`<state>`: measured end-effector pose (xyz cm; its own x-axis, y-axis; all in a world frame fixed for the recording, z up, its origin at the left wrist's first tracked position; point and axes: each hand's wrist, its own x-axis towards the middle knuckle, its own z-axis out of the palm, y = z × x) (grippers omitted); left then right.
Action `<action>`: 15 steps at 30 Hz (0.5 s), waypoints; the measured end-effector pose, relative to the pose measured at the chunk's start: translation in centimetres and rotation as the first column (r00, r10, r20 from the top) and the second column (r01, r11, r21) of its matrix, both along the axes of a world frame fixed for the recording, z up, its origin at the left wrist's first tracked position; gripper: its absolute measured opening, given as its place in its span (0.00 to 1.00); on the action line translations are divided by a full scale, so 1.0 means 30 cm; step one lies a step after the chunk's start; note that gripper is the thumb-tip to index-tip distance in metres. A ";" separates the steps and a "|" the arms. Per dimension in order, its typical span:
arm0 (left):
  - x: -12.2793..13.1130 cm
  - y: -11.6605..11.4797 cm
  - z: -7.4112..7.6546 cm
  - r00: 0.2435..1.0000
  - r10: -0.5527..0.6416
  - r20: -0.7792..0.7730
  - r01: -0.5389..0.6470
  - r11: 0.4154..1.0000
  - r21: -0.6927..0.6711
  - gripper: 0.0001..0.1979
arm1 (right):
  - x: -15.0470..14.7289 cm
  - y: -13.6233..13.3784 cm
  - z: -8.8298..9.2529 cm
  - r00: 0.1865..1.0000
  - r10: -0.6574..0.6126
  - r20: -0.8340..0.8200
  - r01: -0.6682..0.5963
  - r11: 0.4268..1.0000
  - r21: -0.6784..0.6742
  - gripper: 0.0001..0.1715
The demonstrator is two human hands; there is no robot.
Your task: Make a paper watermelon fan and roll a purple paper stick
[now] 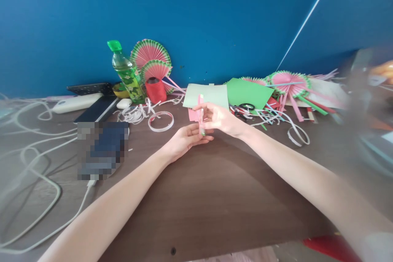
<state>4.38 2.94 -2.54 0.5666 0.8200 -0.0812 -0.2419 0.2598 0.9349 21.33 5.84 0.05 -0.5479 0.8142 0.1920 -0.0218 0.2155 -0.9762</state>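
Observation:
Both my hands meet above the middle of the brown table [215, 196]. A narrow folded pink paper strip with a green end [201, 114] stands upright between them. My left hand [184, 139] lies palm up under its lower end, fingers curled against it. My right hand [219, 118] pinches the strip from the right near its top. Just behind the hands lie a pale green sheet [211, 93] and a small pink paper piece [192, 114].
Pink-and-green paper fans [150, 55], a green bottle [127, 73], a red thread spool [155, 89] and a tape ring [161, 121] stand at the back. More fans [287, 82], a green sheet [250, 92], scissors [245, 107] and paper strips lie right. A phone [102, 147] and white cables [33, 159] lie left.

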 end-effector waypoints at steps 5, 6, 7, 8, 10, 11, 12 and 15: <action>0.005 0.000 -0.001 1.000 0.013 0.017 -0.013 1.000 -0.001 0.18 | -0.006 -0.003 -0.004 1.000 -0.020 0.014 0.020 1.000 0.003 0.26; 0.005 0.000 0.000 1.000 0.015 0.019 -0.015 1.000 -0.002 0.18 | -0.006 -0.004 -0.005 1.000 -0.023 0.014 0.023 1.000 0.003 0.26; 0.006 0.000 0.000 1.000 0.017 0.022 -0.017 1.000 -0.003 0.17 | -0.007 -0.004 -0.005 1.000 -0.027 0.014 0.027 1.000 0.006 0.26; 0.006 0.000 0.000 0.999 0.018 0.027 -0.018 1.000 -0.004 0.17 | -0.008 -0.005 -0.005 0.999 -0.033 0.015 0.032 0.999 0.011 0.26; 0.007 -0.001 0.000 0.999 0.025 0.035 -0.024 1.000 -0.006 0.17 | -0.010 -0.006 -0.007 0.999 -0.044 0.019 0.044 0.999 0.031 0.26; 0.007 -0.001 0.000 0.999 0.028 0.040 -0.028 1.000 -0.007 0.16 | -0.011 -0.007 -0.009 0.998 -0.050 0.022 0.049 0.998 0.043 0.26; 0.007 -0.001 -0.001 0.999 0.031 0.043 -0.031 1.000 -0.006 0.16 | -0.013 -0.007 -0.011 0.998 -0.057 0.027 0.056 0.997 0.055 0.25; 0.007 -0.002 0.000 0.998 0.037 0.049 -0.037 0.999 -0.003 0.16 | -0.017 -0.007 -0.022 0.996 -0.080 0.032 0.077 0.992 0.103 0.25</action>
<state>4.59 2.88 -2.54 0.5396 0.8401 -0.0562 -0.2966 0.2522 0.9211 20.82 5.65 -0.60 -0.4912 0.8322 0.2571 0.0344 0.3135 -0.9490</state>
